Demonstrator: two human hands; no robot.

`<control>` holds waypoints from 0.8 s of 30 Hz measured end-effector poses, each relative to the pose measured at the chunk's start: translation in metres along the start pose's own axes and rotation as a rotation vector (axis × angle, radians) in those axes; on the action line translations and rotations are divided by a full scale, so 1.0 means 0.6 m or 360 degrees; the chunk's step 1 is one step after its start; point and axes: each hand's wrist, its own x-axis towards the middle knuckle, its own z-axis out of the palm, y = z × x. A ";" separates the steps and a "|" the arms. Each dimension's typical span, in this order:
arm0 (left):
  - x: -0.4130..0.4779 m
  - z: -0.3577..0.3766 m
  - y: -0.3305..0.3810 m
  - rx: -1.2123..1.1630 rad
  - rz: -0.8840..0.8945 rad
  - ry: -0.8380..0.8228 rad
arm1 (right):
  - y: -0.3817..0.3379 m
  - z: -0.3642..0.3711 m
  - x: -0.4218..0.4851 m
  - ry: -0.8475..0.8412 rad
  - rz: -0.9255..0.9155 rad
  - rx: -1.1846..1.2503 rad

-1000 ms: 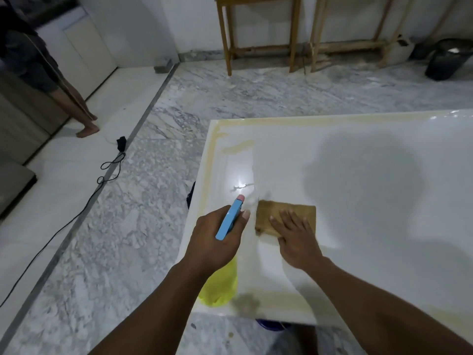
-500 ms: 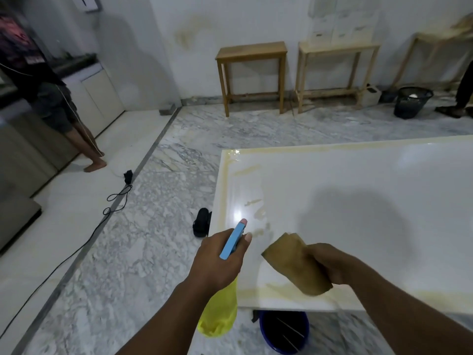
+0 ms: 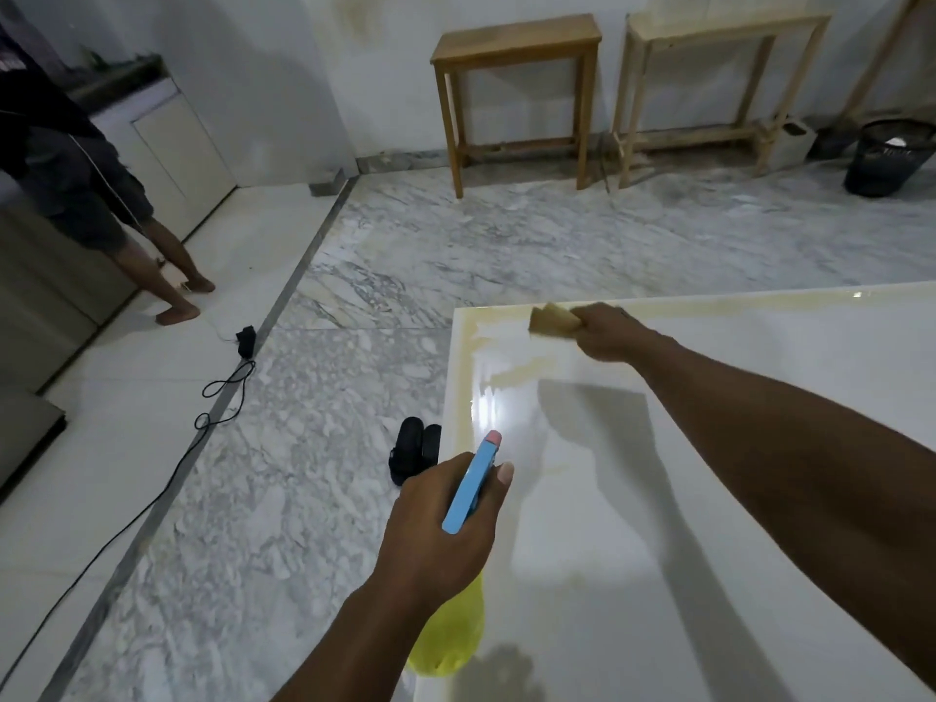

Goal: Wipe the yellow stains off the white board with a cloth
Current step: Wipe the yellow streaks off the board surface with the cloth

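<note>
The glossy white board (image 3: pixel 709 499) fills the lower right. Yellow stains (image 3: pixel 521 372) run along its far edge and left edge, with smears near the far left corner. My right hand (image 3: pixel 608 331) is stretched out to that corner, shut on a tan cloth (image 3: pixel 552 319) that presses on the board. My left hand (image 3: pixel 445 529) hovers at the board's left edge, shut on a spray bottle (image 3: pixel 471 486) with a blue trigger head, pink nozzle and yellow body hanging below the fist.
Black sandals (image 3: pixel 415 448) lie on the marble floor beside the board's left edge. A black cable (image 3: pixel 223 392) snakes across the floor at left, near a standing person (image 3: pixel 76 184). Two wooden tables (image 3: pixel 516 93) and a black bin (image 3: pixel 886 157) stand by the far wall.
My right hand lifted the cloth from the near part of the board and carried it out to the far left corner. The left hand kept holding the spray bottle.
</note>
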 end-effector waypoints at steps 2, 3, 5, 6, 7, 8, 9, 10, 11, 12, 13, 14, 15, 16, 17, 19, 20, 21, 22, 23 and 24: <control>0.033 0.001 -0.018 -0.0043 -0.0023 0.0053 | 0.010 0.015 0.082 0.0206 -0.0012 -0.0069; 0.045 0.001 -0.027 -0.0051 -0.0032 0.0073 | 0.019 0.033 0.115 0.0210 -0.0015 -0.0086; 0.072 0.006 -0.053 -0.0043 -0.0069 0.0097 | 0.049 0.098 0.172 0.0017 -0.0027 -0.0143; 0.077 0.007 -0.063 -0.0043 -0.0081 0.0108 | 0.066 0.136 0.181 -0.0086 -0.0012 -0.0226; 0.081 0.010 -0.074 -0.0034 -0.0097 0.0108 | 0.081 0.172 0.186 -0.0119 -0.0002 -0.0341; 0.081 0.015 -0.087 -0.0029 -0.0116 0.0106 | 0.093 0.202 0.188 -0.0104 -0.0009 -0.0451; 0.080 0.018 -0.097 -0.0032 -0.0138 0.0101 | 0.102 0.222 0.187 -0.0081 -0.0024 -0.0508; 0.079 0.019 -0.103 -0.0036 -0.0159 0.0097 | 0.106 0.231 0.187 -0.0064 -0.0045 -0.0505; 0.076 0.021 -0.108 -0.0031 -0.0179 0.0087 | 0.106 0.232 0.188 -0.0072 -0.0065 -0.0464; 0.073 0.022 -0.109 -0.0020 -0.0191 0.0071 | 0.104 0.226 0.188 -0.0097 -0.0062 -0.0424; 0.067 0.023 -0.106 -0.0025 -0.0206 0.0057 | 0.103 0.223 0.184 -0.0118 -0.0051 -0.0408; 0.063 0.023 -0.101 -0.0046 -0.0218 0.0055 | 0.102 0.224 0.175 -0.0115 -0.0042 -0.0408; 0.061 0.022 -0.095 -0.0062 -0.0218 0.0055 | 0.100 0.228 0.161 -0.0098 -0.0041 -0.0424; 0.058 0.021 -0.088 -0.0060 -0.0215 0.0052 | 0.101 0.237 0.139 -0.0088 -0.0053 -0.0449; 0.055 0.020 -0.082 -0.0058 -0.0213 0.0048 | 0.102 0.249 0.112 -0.0077 -0.0078 -0.0471; 0.043 0.015 -0.065 -0.0064 -0.0210 0.0037 | 0.107 0.272 0.050 -0.0055 -0.0118 -0.0473; 0.034 0.012 -0.057 -0.0061 -0.0209 0.0035 | 0.108 0.281 0.017 -0.0053 -0.0116 -0.0453; 0.023 0.008 -0.048 -0.0054 -0.0204 0.0035 | 0.106 0.288 -0.018 -0.0053 -0.0109 -0.0426; 0.013 0.005 -0.040 -0.0054 -0.0198 0.0034 | 0.103 0.297 -0.054 -0.0055 -0.0098 -0.0409; -0.002 0.001 -0.032 -0.0050 -0.0186 0.0027 | 0.099 0.306 -0.094 -0.0052 -0.0094 -0.0405; -0.017 -0.004 -0.025 -0.0041 -0.0169 0.0017 | 0.097 0.318 -0.135 -0.0048 -0.0097 -0.0397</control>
